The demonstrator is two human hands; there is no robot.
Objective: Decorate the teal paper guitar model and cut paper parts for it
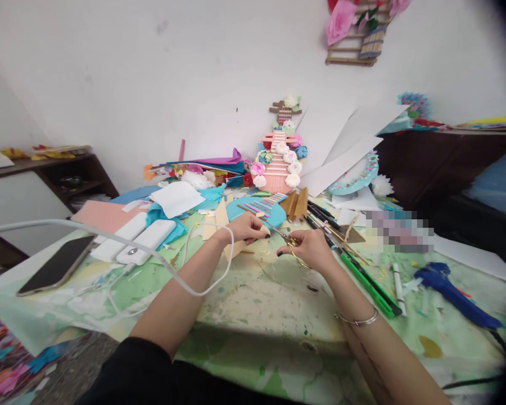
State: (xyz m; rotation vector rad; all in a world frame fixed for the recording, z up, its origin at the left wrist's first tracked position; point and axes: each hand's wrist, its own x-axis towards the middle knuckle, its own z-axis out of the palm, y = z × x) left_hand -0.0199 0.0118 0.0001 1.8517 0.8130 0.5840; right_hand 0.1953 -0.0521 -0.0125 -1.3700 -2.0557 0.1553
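Now, mid-frame, our left hand [245, 226] pinches a tan cardboard piece [240, 248], our right hand [310, 248] with fingers closed around gold-handled metal scissors [278, 230].

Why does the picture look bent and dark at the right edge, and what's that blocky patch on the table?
Head view: a wide lens bows the table and darkens the right corners; the blocky patch is a mosaic blur; light is soft and even; the left hand on card and right hand with scissors look sharp.

scissors [279, 231] partly hidden by right hand [310, 247], blurred patch [399, 231]
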